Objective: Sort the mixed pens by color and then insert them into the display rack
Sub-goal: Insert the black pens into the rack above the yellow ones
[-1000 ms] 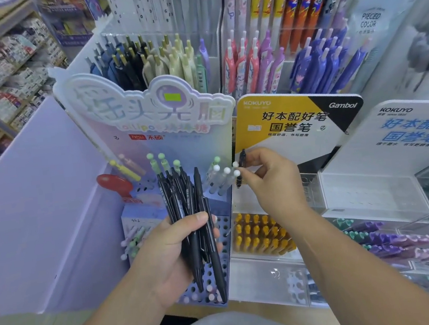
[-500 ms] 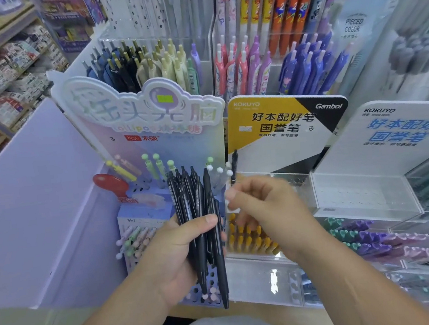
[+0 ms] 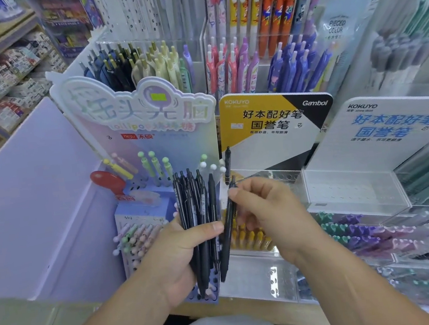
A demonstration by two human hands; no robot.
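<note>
Now one black pen (image 3: 227, 161) in rack (image 3: 284, 179)

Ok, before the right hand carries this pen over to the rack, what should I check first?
1. Right hand pinches only the single black pen: ok.
2. That pen is free of the bundle: cannot tell, it lies against it.
3. Left hand grips the bundle, thumb across: ok.
4. Visible bundle pens all black: ok.
5. Clear rack shows open holes beside the standing black pen: ok.
</note>
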